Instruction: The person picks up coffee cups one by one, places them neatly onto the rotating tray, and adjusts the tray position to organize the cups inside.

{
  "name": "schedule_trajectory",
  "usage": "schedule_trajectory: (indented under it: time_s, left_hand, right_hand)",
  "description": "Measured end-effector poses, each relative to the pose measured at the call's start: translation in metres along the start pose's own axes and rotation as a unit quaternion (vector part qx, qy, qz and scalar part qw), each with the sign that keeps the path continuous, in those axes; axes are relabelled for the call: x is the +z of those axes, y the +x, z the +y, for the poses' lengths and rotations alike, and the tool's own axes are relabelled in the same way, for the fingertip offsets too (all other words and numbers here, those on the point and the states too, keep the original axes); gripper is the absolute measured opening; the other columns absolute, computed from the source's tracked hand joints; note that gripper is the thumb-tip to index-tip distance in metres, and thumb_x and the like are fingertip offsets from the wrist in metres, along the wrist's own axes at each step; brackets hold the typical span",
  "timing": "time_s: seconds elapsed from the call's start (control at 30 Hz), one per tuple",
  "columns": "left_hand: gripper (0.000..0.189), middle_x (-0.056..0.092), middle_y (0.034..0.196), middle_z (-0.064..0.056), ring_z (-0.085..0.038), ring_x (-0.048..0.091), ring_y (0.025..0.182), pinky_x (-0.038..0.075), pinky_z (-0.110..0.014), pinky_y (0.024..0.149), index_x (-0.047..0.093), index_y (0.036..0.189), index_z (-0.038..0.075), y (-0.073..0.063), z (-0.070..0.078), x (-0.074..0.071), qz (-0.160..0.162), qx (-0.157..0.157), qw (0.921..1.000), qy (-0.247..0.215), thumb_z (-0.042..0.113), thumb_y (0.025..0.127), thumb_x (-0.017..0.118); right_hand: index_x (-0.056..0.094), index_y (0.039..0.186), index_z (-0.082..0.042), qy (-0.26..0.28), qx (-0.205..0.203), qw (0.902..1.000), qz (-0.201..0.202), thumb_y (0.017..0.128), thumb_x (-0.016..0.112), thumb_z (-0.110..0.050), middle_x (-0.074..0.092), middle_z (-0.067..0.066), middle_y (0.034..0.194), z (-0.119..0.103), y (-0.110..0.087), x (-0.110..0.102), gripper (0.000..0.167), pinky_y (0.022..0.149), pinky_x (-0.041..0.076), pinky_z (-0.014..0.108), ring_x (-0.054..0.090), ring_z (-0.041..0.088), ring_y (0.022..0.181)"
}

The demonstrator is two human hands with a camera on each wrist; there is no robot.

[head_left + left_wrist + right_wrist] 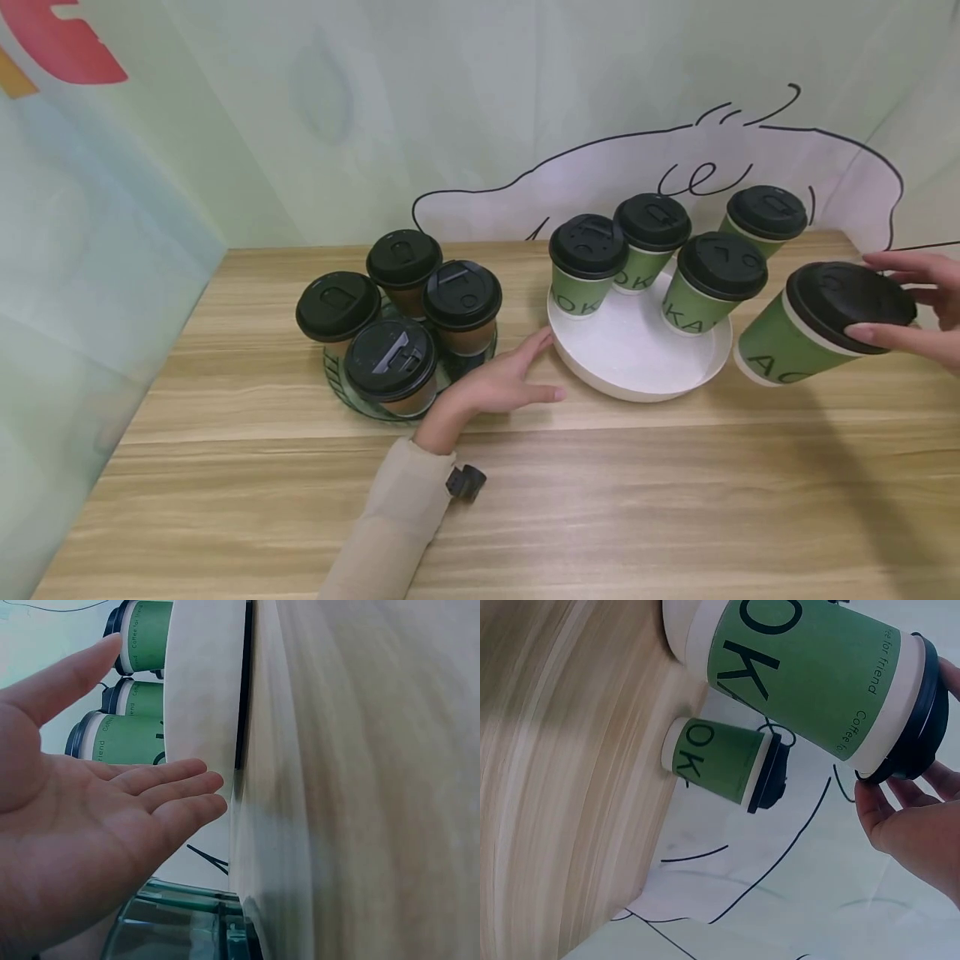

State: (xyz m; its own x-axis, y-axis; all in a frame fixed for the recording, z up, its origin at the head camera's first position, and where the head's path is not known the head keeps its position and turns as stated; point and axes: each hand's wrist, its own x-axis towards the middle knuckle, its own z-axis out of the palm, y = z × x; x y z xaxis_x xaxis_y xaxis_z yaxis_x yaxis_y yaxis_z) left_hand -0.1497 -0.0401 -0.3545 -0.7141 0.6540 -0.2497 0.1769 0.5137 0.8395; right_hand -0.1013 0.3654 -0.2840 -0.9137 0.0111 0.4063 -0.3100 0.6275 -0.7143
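A green paper cup (791, 337) with a black lid hangs tilted beside a round white tray (626, 358). My right hand (933, 308) grips this cup by its lid, thumb and fingers on opposite sides. In the right wrist view the held cup (802, 675) shows its printed green sleeve. My left hand (502, 383) has straight fingers at the tray's left side; in the left wrist view the fingertips are by the tray wall (202, 697). Three lidded green cups stand on the tray, among them a front one (693, 308). Another green cup (765, 221) stands behind it at the right.
Left of the tray, a green-tinted glass dish (345, 392) holds several brown cups (408, 404) with black lids, close to my left forearm. A printed fabric backdrop (450, 108) rises behind the wooden table (600, 508).
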Motion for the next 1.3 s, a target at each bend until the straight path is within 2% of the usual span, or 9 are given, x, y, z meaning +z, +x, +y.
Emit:
schedule_trajectory:
  time_s: [0.13, 0.37, 0.57, 0.8, 1.0, 1.13, 1.3]
  left_hand:
    - [0.085, 0.017, 0.15, -0.01, -0.016, 0.016, 0.136, 0.016, -0.032, 0.109, 0.006, 0.147, 0.008, 0.0, 0.0, 0.0, 0.0, 0.001, 1.0, 0.001, 0.023, 0.087, 0.064]
    - [0.083, 0.019, 0.15, -0.009, -0.018, 0.017, 0.136, 0.017, -0.034, 0.109, 0.007, 0.147, 0.009, 0.0, 0.001, 0.0, 0.009, -0.002, 0.9999, 0.005, 0.022, 0.087, 0.063]
    - [0.082, 0.022, 0.149, -0.009, -0.019, 0.019, 0.135, 0.018, -0.035, 0.109, 0.009, 0.147, 0.01, 0.001, 0.001, 0.001, 0.022, -0.001, 0.9998, 0.001, 0.021, 0.086, 0.064]
    - [0.078, 0.024, 0.148, -0.009, -0.019, 0.023, 0.134, 0.02, -0.034, 0.108, 0.015, 0.146, 0.008, 0.002, 0.002, 0.002, 0.043, -0.013, 0.999, -0.006, 0.022, 0.087, 0.063]
    - [0.074, 0.028, 0.146, -0.01, -0.02, 0.025, 0.134, 0.022, -0.035, 0.108, 0.021, 0.145, 0.006, 0.001, 0.002, 0.002, 0.054, -0.016, 0.9983, -0.013, 0.023, 0.087, 0.063]
    - [0.069, 0.031, 0.145, -0.011, -0.02, 0.027, 0.133, 0.023, -0.035, 0.107, 0.025, 0.143, 0.005, 0.0, 0.003, 0.002, 0.056, -0.015, 0.9983, -0.009, 0.023, 0.087, 0.063]
    - [0.069, 0.033, 0.144, -0.012, -0.02, 0.029, 0.132, 0.024, -0.035, 0.107, 0.026, 0.142, 0.004, 0.001, 0.002, 0.002, 0.052, -0.012, 0.9986, -0.008, 0.023, 0.087, 0.062]
  right_hand:
    - [0.057, 0.115, -0.03, 0.017, -0.012, 0.9998, -0.001, 0.061, 0.066, 0.023, 0.051, -0.024, 0.108, -0.011, 0.0, 0.006, 0.076, 0.077, 0.029, 0.005, 0.041, -0.002, 0.094]
    - [0.059, 0.117, -0.02, 0.066, -0.041, 0.9966, -0.028, 0.059, 0.066, 0.027, 0.054, -0.016, 0.11, -0.022, 0.0, 0.012, 0.075, 0.078, 0.032, 0.006, 0.045, 0.001, 0.096]
    - [0.055, 0.121, -0.021, 0.028, -0.029, 0.998, -0.049, 0.063, 0.067, 0.023, 0.05, -0.016, 0.11, -0.032, 0.0, 0.019, 0.075, 0.078, 0.031, 0.006, 0.042, 0.001, 0.097]
    - [0.046, 0.132, -0.008, -0.035, 0.021, 0.9964, -0.075, 0.067, 0.072, 0.013, 0.043, -0.021, 0.112, -0.039, -0.001, 0.026, 0.073, 0.075, 0.032, 0.005, 0.04, -0.001, 0.095]
    - [0.053, 0.126, -0.018, -0.022, 0.028, 0.9963, -0.078, 0.063, 0.077, 0.012, 0.05, -0.02, 0.113, -0.051, 0.0, 0.033, 0.074, 0.071, 0.036, 0.004, 0.048, -0.006, 0.092]
    - [0.052, 0.127, -0.017, -0.06, 0.044, 0.9927, -0.094, 0.064, 0.081, -0.001, 0.048, -0.021, 0.111, -0.058, 0.001, 0.036, 0.072, 0.071, 0.033, 0.004, 0.044, -0.006, 0.091]
    - [0.053, 0.126, -0.017, -0.094, 0.053, 0.9884, -0.106, 0.064, 0.083, -0.012, 0.047, -0.02, 0.109, -0.065, 0.003, 0.042, 0.069, 0.065, 0.03, 0.013, 0.043, -0.006, 0.089]
